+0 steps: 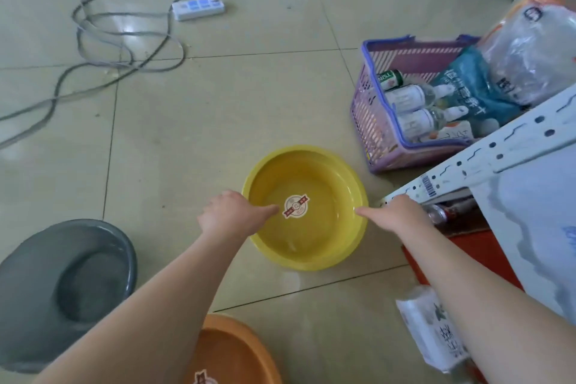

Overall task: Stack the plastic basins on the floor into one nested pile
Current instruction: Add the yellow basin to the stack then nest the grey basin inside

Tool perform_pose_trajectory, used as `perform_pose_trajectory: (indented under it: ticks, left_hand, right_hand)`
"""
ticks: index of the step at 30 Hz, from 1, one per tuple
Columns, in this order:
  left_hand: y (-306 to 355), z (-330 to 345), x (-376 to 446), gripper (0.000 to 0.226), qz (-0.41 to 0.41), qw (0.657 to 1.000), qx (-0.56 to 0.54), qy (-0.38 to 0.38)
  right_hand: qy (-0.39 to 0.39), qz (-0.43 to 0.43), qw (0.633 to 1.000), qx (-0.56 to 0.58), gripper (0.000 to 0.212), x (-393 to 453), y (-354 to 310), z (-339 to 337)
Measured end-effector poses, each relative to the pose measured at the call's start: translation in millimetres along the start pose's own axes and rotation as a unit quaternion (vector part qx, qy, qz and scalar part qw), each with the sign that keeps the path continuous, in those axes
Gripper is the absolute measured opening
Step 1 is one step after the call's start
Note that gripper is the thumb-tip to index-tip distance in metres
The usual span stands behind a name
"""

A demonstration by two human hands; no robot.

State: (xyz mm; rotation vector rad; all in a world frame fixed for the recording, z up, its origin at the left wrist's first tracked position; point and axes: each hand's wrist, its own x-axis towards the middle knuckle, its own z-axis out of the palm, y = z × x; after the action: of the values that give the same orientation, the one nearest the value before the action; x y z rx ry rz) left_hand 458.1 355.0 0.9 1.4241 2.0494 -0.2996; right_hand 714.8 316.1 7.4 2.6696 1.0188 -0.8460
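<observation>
A yellow plastic basin (pixel 324 237) with a round sticker in its bottom sits on the tiled floor in the middle of the view. My left hand (pixel 229 215) grips its left rim, thumb reaching inside the basin. On the opposite side, my right hand (pixel 397 212) holds the right rim, thumb lying over the edge. A grey basin (pixel 40 284) rests on the floor at the lower left. At the bottom edge an orange basin (pixel 230 352) is partly cut off by the frame.
A purple basket (pixel 374 121) holding bottles and packets stands just right of the yellow basin. A white perforated metal rack (pixel 486 153) juts in from the right. A pack of tissues (pixel 433 330) lies under my right forearm. A power strip (pixel 198 8) and looping cables lie further off.
</observation>
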Motion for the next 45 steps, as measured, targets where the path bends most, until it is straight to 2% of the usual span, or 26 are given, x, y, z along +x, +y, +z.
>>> perform_pose_trajectory:
  ticks: [5,7,10,12,17,22,26,30,31,33,35,38,42,44,45]
  left_hand:
    - [7.9,75.6,87.6,0.094,0.010,1.000,-0.011,0.020]
    - [2.5,99.6,113.6,0.088,0.028,0.999,-0.025,0.031]
    - [-3.7,117.8,130.7,0.051,0.062,0.991,-0.076,0.094]
    - [-8.2,111.3,125.5,0.033,0.066,0.988,-0.094,0.105]
    - [-46.6,38.5,59.4,0.024,0.061,0.986,-0.112,0.104]
    - [-151.6,-34.4,-71.3,0.017,0.009,0.987,-0.126,0.096]
    - [-245.6,-38.9,-172.9,0.015,-0.105,0.986,-0.126,0.042]
    - [-306.8,8.5,-222.1,0.016,-0.183,0.974,-0.135,0.000]
    - [-316.6,26.8,-223.0,0.025,-0.203,0.968,-0.147,-0.008]
    - [-331.8,65.8,-219.1,0.040,-0.217,0.961,-0.169,-0.019]
    - [-340.4,101.7,-211.2,0.047,-0.222,0.954,-0.199,-0.013]
    - [-346.3,143.6,-194.8,0.041,-0.228,0.949,-0.219,0.001]
    - [-360.0,179.6,-176.0,0.036,-0.246,0.941,-0.228,-0.036]
    - [-364.8,181.6,-172.9,0.035,-0.231,0.947,-0.215,-0.061]
    - [-367.1,178.0,-171.8,0.042,-0.220,0.953,-0.192,-0.076]
  right_hand:
    - [0.007,-0.006,1.000,-0.014,0.083,77.7,4.7,74.4]
    - [0.018,-0.005,1.000,-0.008,0.075,97.9,8.8,102.7]
    - [0.060,0.001,0.997,0.043,0.050,112.7,9.3,120.6]
    - [0.060,0.001,0.997,0.043,0.046,105.9,4.5,113.9]
    - [0.057,-0.039,0.995,0.065,0.044,22.0,-14.6,58.2]
    - [-0.012,-0.076,0.995,0.065,0.031,-136.3,-14.1,29.5]
    - [-0.092,-0.091,0.991,0.019,0.028,-241.2,3.2,55.2]
    - [-0.147,-0.087,0.985,0.008,0.029,-286.6,22.8,114.3]
    - [-0.145,-0.083,0.986,0.012,0.031,-288.1,27.1,131.0]
    - [-0.139,-0.068,0.988,0.008,0.043,-283.7,36.4,165.7]
    - [-0.124,-0.048,0.991,-0.007,0.050,-274.6,45.1,198.2]
    - [-0.099,-0.033,0.994,-0.025,0.047,-256.5,56.9,236.5]
    - [-0.097,-0.029,0.994,-0.040,0.036,-242.5,62.7,272.9]
    - [-0.102,-0.035,0.992,-0.068,0.040,-241.9,56.8,273.4]
    - [-0.097,-0.046,0.990,-0.091,0.048,-243.0,49.9,268.0]
